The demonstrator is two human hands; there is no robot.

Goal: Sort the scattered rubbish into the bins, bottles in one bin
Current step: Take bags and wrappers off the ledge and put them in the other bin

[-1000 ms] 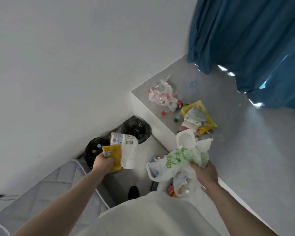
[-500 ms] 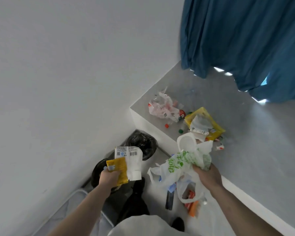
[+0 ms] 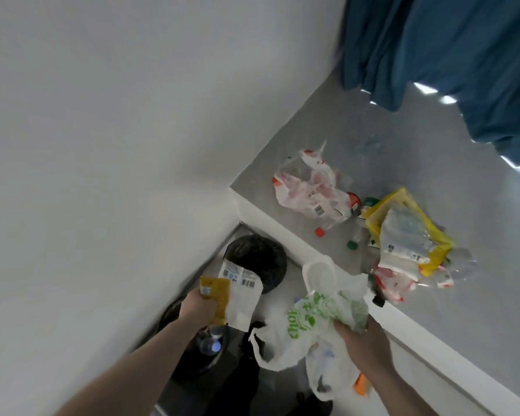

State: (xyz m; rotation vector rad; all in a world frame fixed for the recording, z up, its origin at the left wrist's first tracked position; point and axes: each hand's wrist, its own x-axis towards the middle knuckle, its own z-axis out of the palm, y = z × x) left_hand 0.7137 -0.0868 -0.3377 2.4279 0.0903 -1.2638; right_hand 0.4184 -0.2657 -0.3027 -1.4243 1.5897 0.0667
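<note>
Currently the left hand (image 3: pixel 199 307) grips two flat wrappers, a yellow foil sachet (image 3: pixel 215 298) and a white paper packet with barcodes (image 3: pixel 241 295), fingers curled round their lower ends, held above the floor corner between two bins. The right hand (image 3: pixel 362 340) clutches a bunched white plastic carrier bag with green print (image 3: pixel 309 322), a white plastic lid (image 3: pixel 320 274) poking out on top. The near black bin (image 3: pixel 174 313), under the left forearm, seems to hold clear bottles (image 3: pixel 210 343); the far black-lined bin (image 3: pixel 258 259) sits behind the wrappers. Judgement: wrappers belong in the far bin, so reach well over its rim before releasing, since light paper drifts. More rubbish lies on the grey ledge (image 3: pixel 312 124).
</note>
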